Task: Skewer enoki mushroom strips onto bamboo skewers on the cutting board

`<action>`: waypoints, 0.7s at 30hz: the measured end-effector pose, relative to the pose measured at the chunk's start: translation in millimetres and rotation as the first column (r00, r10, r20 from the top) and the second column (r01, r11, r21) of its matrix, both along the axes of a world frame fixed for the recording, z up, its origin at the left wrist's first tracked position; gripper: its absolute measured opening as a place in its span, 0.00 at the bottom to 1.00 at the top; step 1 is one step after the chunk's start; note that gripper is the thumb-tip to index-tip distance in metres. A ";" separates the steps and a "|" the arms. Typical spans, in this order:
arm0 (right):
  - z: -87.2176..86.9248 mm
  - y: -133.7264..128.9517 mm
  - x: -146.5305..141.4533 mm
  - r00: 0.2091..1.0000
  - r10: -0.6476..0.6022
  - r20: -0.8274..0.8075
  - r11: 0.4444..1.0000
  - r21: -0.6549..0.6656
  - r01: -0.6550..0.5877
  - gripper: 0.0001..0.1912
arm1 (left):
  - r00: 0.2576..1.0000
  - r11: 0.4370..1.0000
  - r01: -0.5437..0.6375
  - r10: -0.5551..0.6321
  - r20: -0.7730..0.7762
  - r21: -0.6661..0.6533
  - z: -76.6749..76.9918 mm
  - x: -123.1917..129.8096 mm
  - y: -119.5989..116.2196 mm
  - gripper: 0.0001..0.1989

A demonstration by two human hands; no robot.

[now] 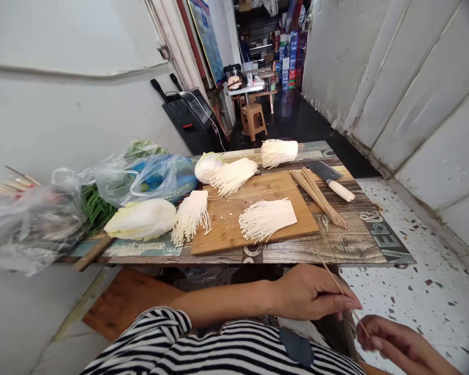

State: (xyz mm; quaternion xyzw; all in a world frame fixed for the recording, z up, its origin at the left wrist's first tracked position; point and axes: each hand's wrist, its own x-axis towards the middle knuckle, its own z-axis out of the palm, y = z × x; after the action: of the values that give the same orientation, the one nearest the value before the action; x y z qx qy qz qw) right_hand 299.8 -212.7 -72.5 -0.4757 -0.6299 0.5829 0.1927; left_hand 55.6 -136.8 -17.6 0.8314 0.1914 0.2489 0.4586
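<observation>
My left hand is closed, pinching a thin wooden skewer in front of the table edge. Lower down to the right, my right hand has its fingers closed round the skewer's other end. On the wooden cutting board lies a bunch of enoki mushrooms. A second enoki bunch rests over the board's far left corner, and a third enoki bunch sits at its left edge. Right of the board are a bundle of skewers and a cleaver with a pale handle.
Another enoki bunch lies at the table's far end. Napa cabbages and plastic bags crowd the left side, with green vegetables among them. A brown stool stands beyond, and a white wall runs along the right.
</observation>
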 end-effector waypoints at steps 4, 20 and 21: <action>-1.8 8.9 -32.1 0.995 -0.081 -0.051 0.992 0.090 0.086 0.15 | 0.968 0.978 -0.189 0.200 -0.152 0.088 -5.2 -1.6 0.0 0.14; 5.0 21.8 -89.7 0.919 -0.394 0.033 0.716 0.638 0.284 0.20 | 0.426 0.842 -0.099 0.517 -0.742 0.530 10.5 -78.0 95.3 0.32; 4.4 20.2 -88.9 0.917 -0.396 0.044 0.709 0.649 0.275 0.20 | 0.426 0.847 -0.094 0.510 -0.748 0.524 8.4 -78.0 94.7 0.31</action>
State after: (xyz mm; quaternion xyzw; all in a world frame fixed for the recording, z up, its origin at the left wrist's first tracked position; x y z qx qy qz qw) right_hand 210.9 -192.5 -68.2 -0.5407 -0.7054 0.2470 0.3861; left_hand -22.4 -42.2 -9.2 0.8652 0.4893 -0.0904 0.0615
